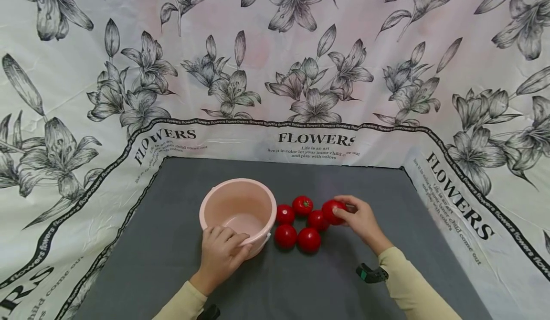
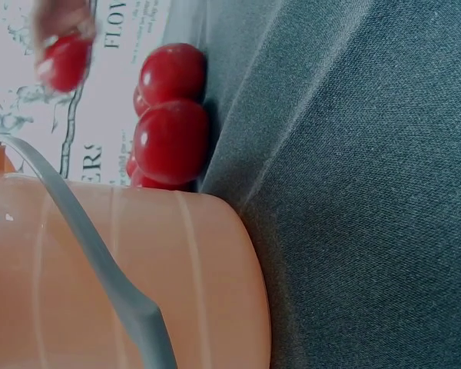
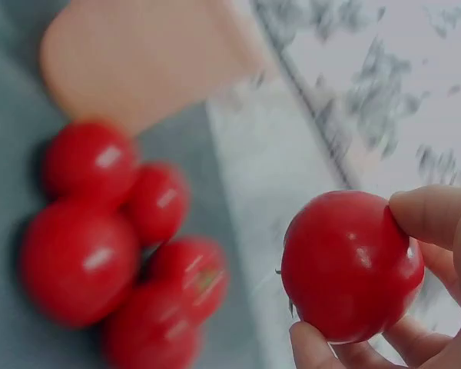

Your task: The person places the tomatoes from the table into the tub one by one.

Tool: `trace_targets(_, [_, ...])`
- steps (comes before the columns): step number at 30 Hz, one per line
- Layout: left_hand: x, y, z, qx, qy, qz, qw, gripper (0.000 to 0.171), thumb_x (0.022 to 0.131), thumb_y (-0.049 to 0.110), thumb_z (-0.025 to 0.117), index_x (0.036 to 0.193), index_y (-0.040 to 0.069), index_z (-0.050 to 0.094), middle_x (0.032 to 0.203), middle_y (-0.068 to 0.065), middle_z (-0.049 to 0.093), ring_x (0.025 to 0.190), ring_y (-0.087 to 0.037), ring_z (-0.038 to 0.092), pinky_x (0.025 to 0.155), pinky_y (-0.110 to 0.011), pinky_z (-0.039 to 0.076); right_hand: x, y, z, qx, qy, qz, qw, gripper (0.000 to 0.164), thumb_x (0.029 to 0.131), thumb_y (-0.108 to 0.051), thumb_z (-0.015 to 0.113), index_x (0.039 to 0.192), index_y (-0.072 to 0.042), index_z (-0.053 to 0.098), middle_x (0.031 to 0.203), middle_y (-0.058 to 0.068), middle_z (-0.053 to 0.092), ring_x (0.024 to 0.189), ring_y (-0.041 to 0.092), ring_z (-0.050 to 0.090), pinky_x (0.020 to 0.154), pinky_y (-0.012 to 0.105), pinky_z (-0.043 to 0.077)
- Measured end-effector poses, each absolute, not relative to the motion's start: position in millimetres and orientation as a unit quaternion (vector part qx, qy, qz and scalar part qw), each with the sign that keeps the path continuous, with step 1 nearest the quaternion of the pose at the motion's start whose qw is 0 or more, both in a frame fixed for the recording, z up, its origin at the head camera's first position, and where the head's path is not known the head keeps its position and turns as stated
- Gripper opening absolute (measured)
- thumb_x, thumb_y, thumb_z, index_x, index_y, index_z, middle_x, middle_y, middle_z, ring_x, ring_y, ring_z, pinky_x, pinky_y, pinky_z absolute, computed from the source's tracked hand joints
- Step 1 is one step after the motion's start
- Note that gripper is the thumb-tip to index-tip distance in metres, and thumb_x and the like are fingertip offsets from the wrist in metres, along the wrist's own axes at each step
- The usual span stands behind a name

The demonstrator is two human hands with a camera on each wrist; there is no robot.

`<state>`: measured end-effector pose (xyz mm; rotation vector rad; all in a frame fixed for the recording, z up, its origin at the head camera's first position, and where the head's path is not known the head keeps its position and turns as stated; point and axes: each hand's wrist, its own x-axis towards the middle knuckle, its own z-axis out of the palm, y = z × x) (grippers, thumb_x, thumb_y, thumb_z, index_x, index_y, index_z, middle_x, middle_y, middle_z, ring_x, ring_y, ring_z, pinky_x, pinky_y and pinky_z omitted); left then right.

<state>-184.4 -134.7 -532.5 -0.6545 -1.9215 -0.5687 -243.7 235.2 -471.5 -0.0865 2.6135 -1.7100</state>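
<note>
A pale pink bucket (image 1: 238, 186) stands upright on the dark grey cloth, left of the middle in the head view. My left hand (image 1: 221, 255) grips its near rim, fingers over the edge and thumb along the outside. Between the fingers and thumb of my right hand (image 1: 362, 219) is a red tomato (image 3: 353, 265), raised above the cloth. Several more tomatoes lie in a cluster just right of the bucket, among them one with a green stem spot (image 1: 302, 206) and a near one (image 1: 309, 240). The bucket's inside shows a bare bottom.
A grey carrying handle (image 2: 84, 231) hangs along the bucket's side in the left wrist view. Dark grey cloth (image 1: 172, 215) covers the table. White flower-printed sheeting (image 1: 240, 148) rises behind it and along both sides.
</note>
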Motion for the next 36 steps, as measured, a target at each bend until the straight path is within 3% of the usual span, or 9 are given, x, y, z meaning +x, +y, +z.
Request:
trace_targets(6, [-185.8,-136.5,-533.5,-0.273,-0.789,-0.235,0.498,0.034,0.1,0.045,0.056,0.087,0.021,0.076,0.073,0.004,0.061,0.073,-0.017,0.055,0.078,-0.044,0.037,-266.2,192.1,-413.9,-0.099,0.818,-0.565,0.032,0.043,0.097,-0.014,0.067,0.136,0.0,0.059,0.135,0.027,0.06,0.097,0.011,0.067,0.076,0.03,0.062])
trace_targets(11, [-185.9,-137.9,-533.4,-0.275,-0.786,-0.235,0.501,0.033,0.101,0.045,0.056,0.088,0.022,0.076,0.073,0.005,0.06,0.073,-0.016,0.054,0.079,-0.043,0.037,-276.0,134.5,-395.8,-0.146,0.82,-0.55,0.066,0.039,0.095,-0.017,0.068,0.133,-0.007,0.064,0.133,0.02,0.066,0.103,0.021,0.069,0.08,0.043,0.062])
trace_targets(13, [-186.1,-137.8,-532.9,-0.277,-0.787,-0.235,0.499,0.033,0.101,0.044,0.056,0.088,0.022,0.076,0.073,0.005,0.06,0.073,-0.016,0.054,0.079,-0.042,0.037,-277.9,110.8,-397.0,-0.161,0.819,-0.545,0.079,0.038,0.093,-0.016,0.069,0.131,-0.009,0.066,0.131,0.017,0.067,0.106,0.025,0.069,0.081,0.047,0.062])
trace_targets(22, [-186.0,-139.3,-532.5,-0.268,-0.799,-0.225,0.489,0.038,0.101,0.048,0.054,0.085,0.022,0.077,0.073,0.002,0.063,0.072,-0.016,0.052,0.077,-0.04,0.039,-286.2,27.4,-423.2,-0.211,0.849,-0.472,0.105,0.034,0.09,-0.019,0.073,0.124,-0.011,0.071,0.125,0.012,0.07,0.109,0.03,0.067,0.083,0.039,0.062])
trace_targets(30, [-186.9,-137.4,-534.6,-0.275,-0.789,-0.22,0.503,0.036,0.101,0.047,0.055,0.086,0.023,0.078,0.073,0.002,0.064,0.072,-0.017,0.052,0.079,-0.04,0.039,-294.9,3.6,-442.9,-0.214,0.864,-0.437,0.127,0.029,0.09,-0.017,0.073,0.119,-0.013,0.072,0.119,0.01,0.071,0.102,0.023,0.063,0.086,0.036,0.06])
trace_targets(36, [-188.1,-138.0,-534.4,-0.273,-0.79,-0.215,0.506,0.038,0.101,0.047,0.053,0.086,0.023,0.078,0.073,0.003,0.064,0.072,-0.016,0.052,0.081,-0.041,0.039,-298.8,-5.6,-452.1,-0.211,0.868,-0.426,0.143,0.026,0.09,-0.015,0.073,0.116,-0.012,0.073,0.116,0.009,0.073,0.092,0.02,0.062,0.08,0.035,0.061])
